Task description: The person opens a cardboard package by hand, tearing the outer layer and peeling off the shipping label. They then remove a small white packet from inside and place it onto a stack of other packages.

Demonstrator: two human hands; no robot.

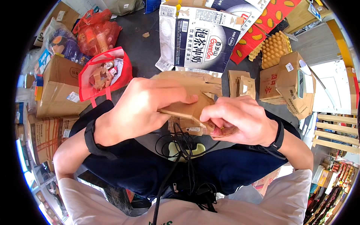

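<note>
A piece of brown corrugated cardboard (pixel 182 108) is held up between my two hands, above my lap. My left hand (pixel 140 107) grips its left side, thumb lying over the top. At the right edge, my right hand (pixel 239 118) pinches a torn flap (pixel 225 131) bent down toward me. A ragged tear shows in the board between the hands. Behind the held piece, a flattened Ganten water carton (pixel 205 42) lies on the floor. Part of another cardboard piece with a white label (pixel 192 129) shows below the hands.
A red bag (pixel 125 66) holding cardboard scraps stands at left, near a red mesh sack (pixel 98 33) and a brown box (pixel 57 84). To the right are small cardboard pieces (pixel 244 84), egg trays (pixel 275 47) and a box (pixel 295 84) with a phone on it. Black cables (pixel 180 149) hang before my lap.
</note>
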